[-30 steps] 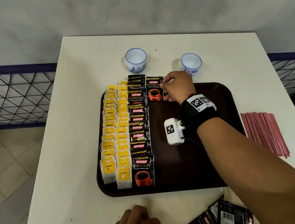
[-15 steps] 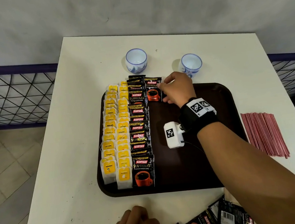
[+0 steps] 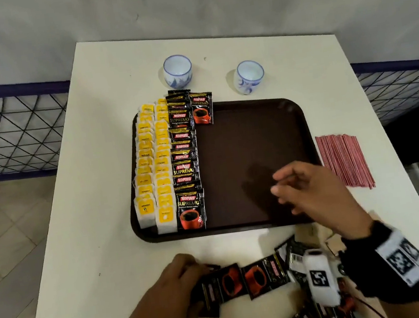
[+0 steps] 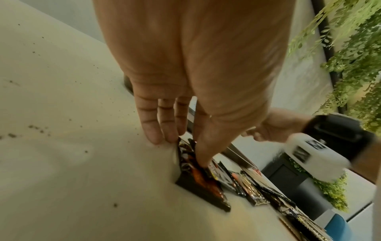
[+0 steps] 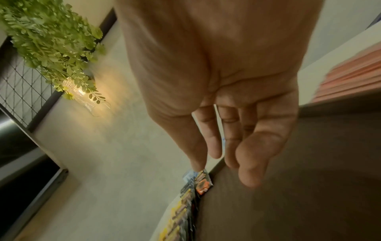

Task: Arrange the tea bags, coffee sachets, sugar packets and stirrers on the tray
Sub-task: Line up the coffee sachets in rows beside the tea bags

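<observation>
A dark brown tray [image 3: 248, 139] carries two columns of yellow tea bags [image 3: 154, 166] along its left side. Beside them runs a column of black coffee sachets [image 3: 184, 162]. One more sachet [image 3: 202, 108] lies alone at the far end of a second column. My right hand [image 3: 282, 189] hovers over the tray's near right part with relaxed fingers [image 5: 214, 143] and holds nothing. My left hand [image 3: 192, 271] rests on loose coffee sachets [image 3: 246, 279] near the table's front edge. Its thumb [image 4: 201, 159] presses on the top sachet [image 4: 198, 179]. Red stirrers [image 3: 344, 161] lie right of the tray.
Two small blue-and-white cups [image 3: 177, 70] [image 3: 249, 76] stand behind the tray. Tan packets [image 3: 332, 245] lie partly hidden by my right wrist. More loose sachets [image 3: 314, 316] spill at the front right. A wire fence [image 3: 11, 133] flanks the white table [image 3: 78, 231].
My right hand has let go of the sachet at the tray's far end and drawn back to the near right, empty. The left hand has stayed on the loose sachets.
</observation>
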{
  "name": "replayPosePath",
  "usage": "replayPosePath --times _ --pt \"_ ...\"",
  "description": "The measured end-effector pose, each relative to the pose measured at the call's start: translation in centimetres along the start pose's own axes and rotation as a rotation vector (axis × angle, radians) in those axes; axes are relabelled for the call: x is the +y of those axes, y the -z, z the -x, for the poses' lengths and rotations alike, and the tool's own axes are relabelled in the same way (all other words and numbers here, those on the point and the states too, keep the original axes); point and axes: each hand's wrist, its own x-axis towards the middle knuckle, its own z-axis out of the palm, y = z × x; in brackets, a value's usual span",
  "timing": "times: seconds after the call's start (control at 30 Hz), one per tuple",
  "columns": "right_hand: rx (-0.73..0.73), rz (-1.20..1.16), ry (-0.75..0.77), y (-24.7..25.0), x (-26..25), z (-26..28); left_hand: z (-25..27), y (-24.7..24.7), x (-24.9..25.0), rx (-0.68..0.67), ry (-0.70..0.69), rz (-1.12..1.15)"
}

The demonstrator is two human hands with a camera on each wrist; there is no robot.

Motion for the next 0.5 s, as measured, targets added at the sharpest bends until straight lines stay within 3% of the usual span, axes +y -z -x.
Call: replayPosePath --times 0.13,0.27,0.43,0.5 --pt "-0.007 0.112 -0.059 1.1 4.3 6.1 1.0 -0.6 0.8 0.103 0.095 -0.01" --pt "-0.008 0.367 -0.067 1.2 7.0 9.7 1.3 -1.5 2.5 0.146 0.187 -0.036" --pt "-0.063 0.494 -0.072 0.7 8.9 13.2 0.9 -2.6 4.2 0.238 0.119 -0.139" --pt "-0.084 0.537 -0.093 0.5 9.5 14.7 0.4 -2.8 4.8 0.197 0.152 -0.143"
